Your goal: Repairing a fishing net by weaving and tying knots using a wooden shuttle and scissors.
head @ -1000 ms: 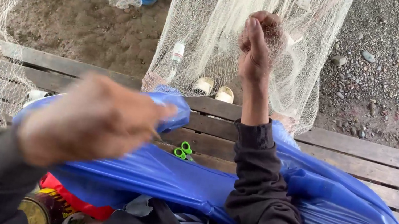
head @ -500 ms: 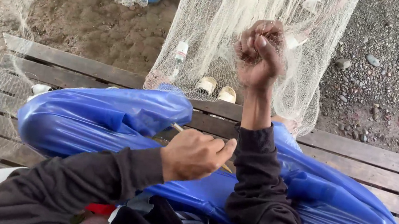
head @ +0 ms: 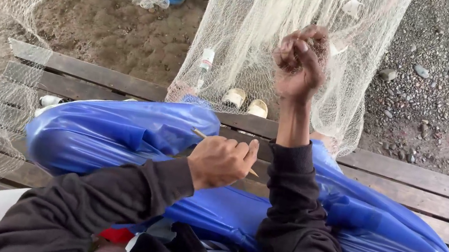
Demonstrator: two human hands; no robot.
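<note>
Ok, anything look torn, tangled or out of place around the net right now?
Nothing stands out. The right hand bunches the white net overhead; the left hand holds a thin netting needle above the blue-trousered lap. No tear shows clearly.

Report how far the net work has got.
Done: cannot tell; no finished stretch shows. In hand: right hand grips bunched net raised; left hand holds a thin needle over the blue lap. Left: loose net hangs onto the bench.
</note>
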